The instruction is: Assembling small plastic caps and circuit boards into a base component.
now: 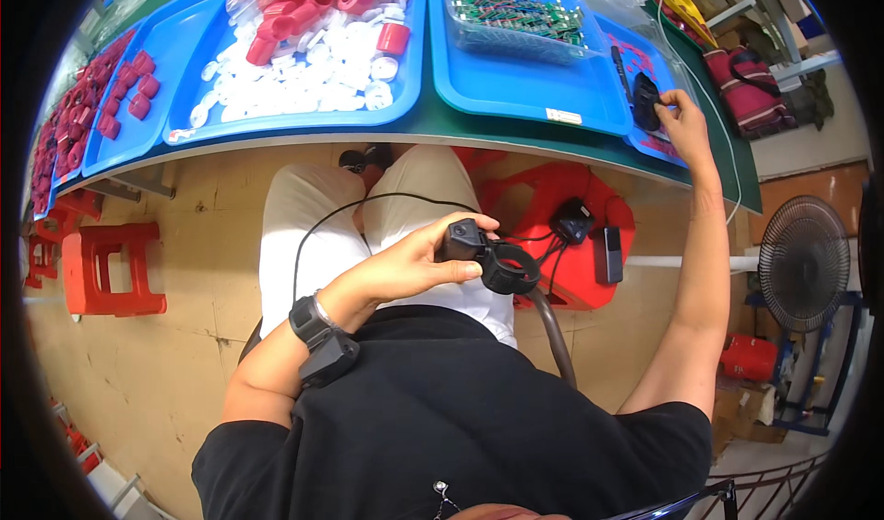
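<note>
In front of my lap, my left hand [419,260] is closed round a small black camera [463,238]. A looped black strap [512,269] hangs from the camera's right side. On the left wrist sits a black band with a boxy device [327,350]. My right arm reaches out to the table's right end. There my right hand [686,131] pinches the edge of a black rounded object [645,101], whose exact kind I cannot make out. It rests at a small blue tray [668,149] holding little pink-red pieces, beside a thin black pen-like stick [620,70].
Blue trays [516,105] line the green table [424,124]. They bear red caps [276,24], white discs [304,82] and a clear box of green circuit boards [516,18]. Red stools [115,267] stand below, one [589,276] with black devices and cables. A fan [803,262] stands right.
</note>
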Demonstrator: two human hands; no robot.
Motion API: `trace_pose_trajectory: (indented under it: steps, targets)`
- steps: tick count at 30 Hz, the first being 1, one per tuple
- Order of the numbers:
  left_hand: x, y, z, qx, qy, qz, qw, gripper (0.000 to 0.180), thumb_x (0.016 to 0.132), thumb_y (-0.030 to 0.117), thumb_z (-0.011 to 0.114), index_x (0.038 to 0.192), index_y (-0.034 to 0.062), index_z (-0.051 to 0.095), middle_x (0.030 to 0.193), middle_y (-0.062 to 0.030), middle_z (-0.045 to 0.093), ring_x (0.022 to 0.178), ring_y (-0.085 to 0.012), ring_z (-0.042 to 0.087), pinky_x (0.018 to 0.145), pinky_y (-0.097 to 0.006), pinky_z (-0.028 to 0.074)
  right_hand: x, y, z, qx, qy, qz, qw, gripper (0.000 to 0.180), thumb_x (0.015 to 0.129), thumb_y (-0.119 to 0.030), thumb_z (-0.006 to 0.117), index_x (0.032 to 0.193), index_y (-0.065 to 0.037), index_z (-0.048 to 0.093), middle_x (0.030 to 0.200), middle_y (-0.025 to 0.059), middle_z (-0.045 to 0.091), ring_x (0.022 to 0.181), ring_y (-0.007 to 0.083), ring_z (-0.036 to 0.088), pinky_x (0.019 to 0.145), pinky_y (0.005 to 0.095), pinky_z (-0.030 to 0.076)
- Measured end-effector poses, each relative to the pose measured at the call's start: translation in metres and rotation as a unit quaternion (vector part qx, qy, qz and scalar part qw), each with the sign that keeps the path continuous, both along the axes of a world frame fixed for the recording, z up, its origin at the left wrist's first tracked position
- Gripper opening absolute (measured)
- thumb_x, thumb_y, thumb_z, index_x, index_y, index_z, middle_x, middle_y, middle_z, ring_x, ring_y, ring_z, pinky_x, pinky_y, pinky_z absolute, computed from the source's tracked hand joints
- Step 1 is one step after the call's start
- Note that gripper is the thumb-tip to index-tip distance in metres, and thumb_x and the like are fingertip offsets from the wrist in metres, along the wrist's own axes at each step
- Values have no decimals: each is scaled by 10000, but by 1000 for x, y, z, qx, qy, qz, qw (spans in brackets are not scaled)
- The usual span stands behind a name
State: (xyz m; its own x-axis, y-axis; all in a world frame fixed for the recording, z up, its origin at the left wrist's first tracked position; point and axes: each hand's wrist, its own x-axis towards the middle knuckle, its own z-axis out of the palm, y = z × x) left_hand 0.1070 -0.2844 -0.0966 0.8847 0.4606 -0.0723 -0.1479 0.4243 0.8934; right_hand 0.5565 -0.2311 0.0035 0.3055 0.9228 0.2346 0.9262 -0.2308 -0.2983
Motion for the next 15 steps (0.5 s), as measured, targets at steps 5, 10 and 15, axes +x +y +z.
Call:
trace_pose_trajectory:
  steps: [5,10,15]
  targets:
    - [4,-1,-3,-6,4,-21,1000,543,898,127,654,1389,91,426,1233,-55,541,1014,-112,538,812,-256,463,-38,-20,15,182,218,66,957,169,874,-39,637,1039,-1,632,900,42,629,709,85,576,682,238,478]
    - [15,-4,-4,87,-43,-39,995,523,907,186,651,1361,55,428,1178,-53,537,1071,-137,523,894,-303,446,-189,-69,-6,103,341,204,912,259,840,31,644,1097,-5,639,933,59,657,767,115,623,683,246,508]
    - [15,-4,0,29,17,-48,998,566,904,314,671,1306,-6,431,1022,-59,571,968,-126,529,850,-294,435,-236,-95,-34,118,182,388,896,257,755,101,647,991,0,630,981,144,670,846,256,682,708,335,573]
